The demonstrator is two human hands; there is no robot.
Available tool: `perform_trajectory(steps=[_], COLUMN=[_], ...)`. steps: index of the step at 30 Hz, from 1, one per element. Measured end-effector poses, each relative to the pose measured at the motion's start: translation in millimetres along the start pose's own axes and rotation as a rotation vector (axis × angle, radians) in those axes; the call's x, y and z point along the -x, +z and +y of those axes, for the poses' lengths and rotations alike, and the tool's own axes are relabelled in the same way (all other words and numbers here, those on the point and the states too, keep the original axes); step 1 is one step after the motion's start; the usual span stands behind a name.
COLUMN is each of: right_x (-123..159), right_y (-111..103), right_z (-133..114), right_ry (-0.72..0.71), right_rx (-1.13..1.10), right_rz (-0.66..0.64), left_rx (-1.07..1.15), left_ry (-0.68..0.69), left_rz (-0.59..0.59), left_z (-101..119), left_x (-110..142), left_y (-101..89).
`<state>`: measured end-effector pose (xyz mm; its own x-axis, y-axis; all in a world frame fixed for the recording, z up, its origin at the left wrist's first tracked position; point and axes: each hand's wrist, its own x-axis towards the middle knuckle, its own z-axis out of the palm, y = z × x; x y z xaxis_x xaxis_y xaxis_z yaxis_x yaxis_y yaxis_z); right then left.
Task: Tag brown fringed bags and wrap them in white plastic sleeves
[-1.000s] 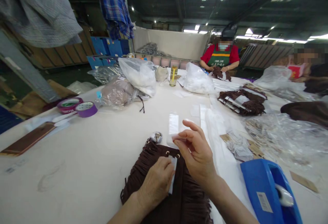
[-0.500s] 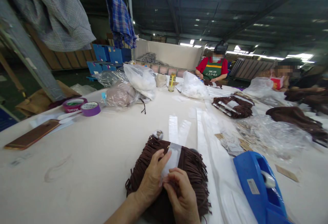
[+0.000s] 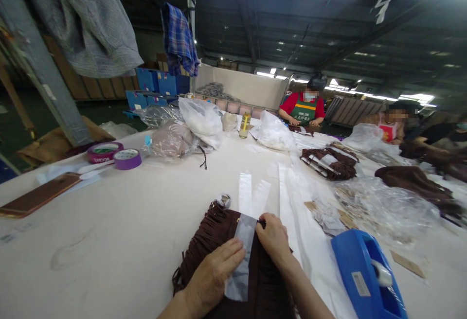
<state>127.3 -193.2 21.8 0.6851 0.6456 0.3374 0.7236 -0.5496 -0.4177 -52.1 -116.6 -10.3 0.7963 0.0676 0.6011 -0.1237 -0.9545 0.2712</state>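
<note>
A dark brown fringed bag [image 3: 204, 241] lies in front of me at the table's near side. Down its middle runs a translucent white strip [image 3: 241, 280]. My left hand [image 3: 219, 268] rests flat on the bag, its outstretched fingertips on the strip's left edge. With curled fingers, my right hand [image 3: 273, 236] grips the bag's top edge just right of the strip. Wrapped hardware [image 3: 224, 201] sits at the bag's upper left corner. Beyond the top edge, two white strips [image 3: 251, 190] lie on the table.
A blue tape dispenser [image 3: 361, 270] stands at right, beside long white sheeting [image 3: 292, 212]. Tape rolls [image 3: 127, 159] and a phone [image 3: 40, 195] lie left. Plastic bags [image 3: 200, 119], a yellow-labelled bottle [image 3: 244, 125] and another brown bundle [image 3: 328, 162] lie farther back. Co-workers [image 3: 304, 107] sit across the table.
My right hand has moved from the strip's lower end up to the bag's top edge. My left hand has slid down and flattened. The strip's lower end now shows, lying on the bag.
</note>
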Motion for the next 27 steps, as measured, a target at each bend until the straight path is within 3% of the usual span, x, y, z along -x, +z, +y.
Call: perform_trajectory(steps=[4,10,15,20,23,25,27], right_x=[1.5,18.5,19.6,17.5,35.5,55.9,77.4], right_y=[11.6,-3.0,-9.3,-14.7,-24.0,-28.8,-29.8], right_z=[-5.7,3.8,29.9,49.8,39.2,22.9,4.6], right_ry=[0.053,0.236,0.443,0.533,0.477,0.254,-0.068], right_rx=[0.114,0.161,0.054,-0.096,-0.147,-0.258,-0.365], right_rz=[0.026,0.104,0.139,0.190,0.268,0.212,0.067], left_rx=[-0.010,-0.013,0.019,0.041,0.060,0.075,0.098], left_ry=[0.012,0.030,0.044,0.016,0.016,0.024,0.031], left_rz=[0.006,-0.002,0.038,-0.022,-0.019,0.006,0.039], left_z=[1.4,0.8,-3.3,-1.2,0.4,0.8,0.9], left_x=[-2.2,-1.4,4.2,2.0,1.3,1.8,2.0], left_y=[-2.7,-0.9,8.1,2.0,-1.6,-1.9,-1.9])
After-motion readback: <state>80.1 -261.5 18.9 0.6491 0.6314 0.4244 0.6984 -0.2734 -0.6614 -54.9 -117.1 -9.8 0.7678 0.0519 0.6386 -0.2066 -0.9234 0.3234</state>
